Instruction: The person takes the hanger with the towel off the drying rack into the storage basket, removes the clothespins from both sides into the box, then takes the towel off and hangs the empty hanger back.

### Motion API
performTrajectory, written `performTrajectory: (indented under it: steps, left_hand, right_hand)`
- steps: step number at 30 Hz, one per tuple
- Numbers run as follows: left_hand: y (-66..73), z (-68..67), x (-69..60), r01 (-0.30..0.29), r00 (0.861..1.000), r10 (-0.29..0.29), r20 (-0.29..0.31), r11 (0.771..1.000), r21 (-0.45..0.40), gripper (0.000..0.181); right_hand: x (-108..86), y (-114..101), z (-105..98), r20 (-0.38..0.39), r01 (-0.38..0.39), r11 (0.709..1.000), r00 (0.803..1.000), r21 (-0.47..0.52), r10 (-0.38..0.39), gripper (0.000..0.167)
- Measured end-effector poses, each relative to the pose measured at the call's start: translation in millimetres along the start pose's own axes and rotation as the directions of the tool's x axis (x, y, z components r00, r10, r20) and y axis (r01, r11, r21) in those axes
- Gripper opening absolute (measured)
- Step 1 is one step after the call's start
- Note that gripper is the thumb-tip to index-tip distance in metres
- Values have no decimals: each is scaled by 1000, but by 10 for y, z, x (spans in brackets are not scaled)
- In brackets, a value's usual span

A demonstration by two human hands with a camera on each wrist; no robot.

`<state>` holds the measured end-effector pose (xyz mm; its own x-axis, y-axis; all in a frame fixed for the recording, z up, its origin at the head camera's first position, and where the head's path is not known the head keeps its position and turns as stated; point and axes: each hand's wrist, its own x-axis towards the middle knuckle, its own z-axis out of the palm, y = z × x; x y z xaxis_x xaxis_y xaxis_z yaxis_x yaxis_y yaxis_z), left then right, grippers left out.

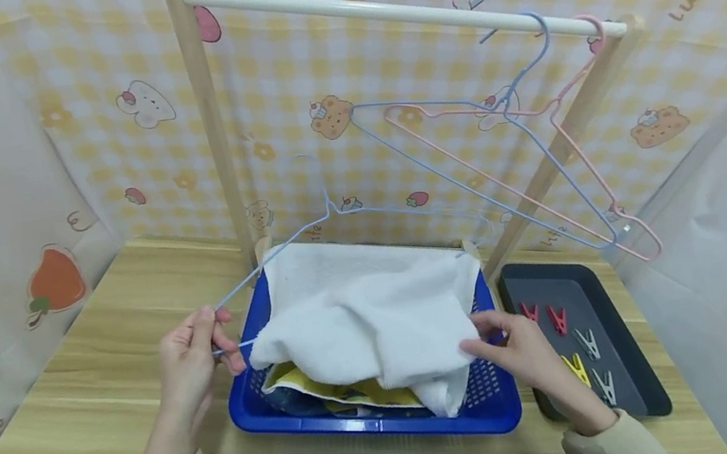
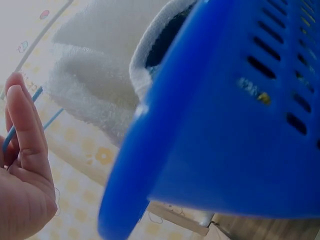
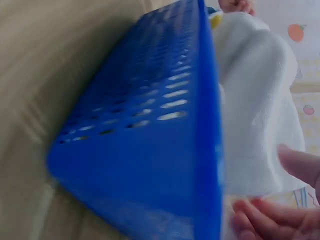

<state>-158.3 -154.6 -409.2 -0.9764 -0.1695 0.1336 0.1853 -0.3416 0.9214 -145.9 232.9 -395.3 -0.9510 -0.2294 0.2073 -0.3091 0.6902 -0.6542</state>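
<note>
My left hand (image 1: 193, 362) grips the left end of a light-blue wire hanger (image 1: 295, 232). The hanger's hook stands up at the back, and its lower bar passes beneath a white towel (image 1: 380, 321). This towel lies rumpled over the blue basket (image 1: 376, 425), draping across the bar. At the towel's right edge is my right hand (image 1: 524, 349). In the right wrist view its thumb (image 3: 297, 162) lies over the towel's side, apart from the fingers (image 3: 265, 220) near the lower edge. Beneath the towel, a yellow and dark cloth (image 1: 349, 396) shows inside the basket.
A rack with a white rail (image 1: 369, 8) and wooden posts stands behind the basket. From its right end hang a blue hanger (image 1: 542, 147) and a pink hanger (image 1: 585, 155). To the right, a dark grey tray (image 1: 641, 373) holds several red, white and yellow clothespins.
</note>
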Motion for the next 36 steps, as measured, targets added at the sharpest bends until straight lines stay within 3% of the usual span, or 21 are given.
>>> performTrajectory:
  steps: [3, 7, 10, 17, 20, 24, 28, 30, 32, 34, 36]
  left_hand:
    - [-5, 16, -15, -3, 999, 2, 47, 1000, 24, 32]
    - [-21, 57, -24, -13, 997, 10, 80, 999, 40, 31]
    - [-31, 73, -14, -8, 998, 7, 57, 1000, 19, 32]
    - [15, 3, 38, -6, 999, 5, -31, 1000, -25, 34]
    - [44, -35, 60, -15, 998, 14, -54, 1000, -21, 37]
    - [52, -54, 63, -20, 998, 20, -53, 1000, 1, 42]
    - [39, -47, 50, -25, 999, 25, -32, 1000, 1, 40]
    - [33, -47, 45, -30, 999, 30, -14, 1000, 4, 36]
    - [31, -52, 40, -30, 1000, 30, 6, 1000, 6, 33]
    - [31, -61, 36, -27, 999, 27, 27, 1000, 10, 31]
    - [30, -74, 35, -30, 998, 29, 54, 999, 19, 30]
  right_hand:
    - [120, -70, 6, -73, -71, 996, 995, 58, 75, 33]
    - [232, -190, 37, -122, -154, 960, 975, 232, 186, 23]
    - [249, -233, 63, -122, -166, 941, 970, 295, 209, 19]
    - [85, -104, 107, -40, -71, 984, 996, 163, 79, 25]
    - [13, -31, 118, 11, -81, 988, 997, 129, 80, 26]
    - [-8, 15, 139, 43, -84, 993, 996, 81, 81, 23]
    - [50, 30, 138, 33, -21, 1000, 999, 12, 21, 17]
    - [90, 30, 103, -19, 8, 1000, 1000, -15, -8, 10]
    - [129, 30, 36, -121, 22, 999, 992, -31, -26, 6]
    - [165, 17, -48, -267, 19, 999, 963, -27, -26, 5]
    - [201, 9, -136, -393, 32, 999, 919, -12, -34, 12]
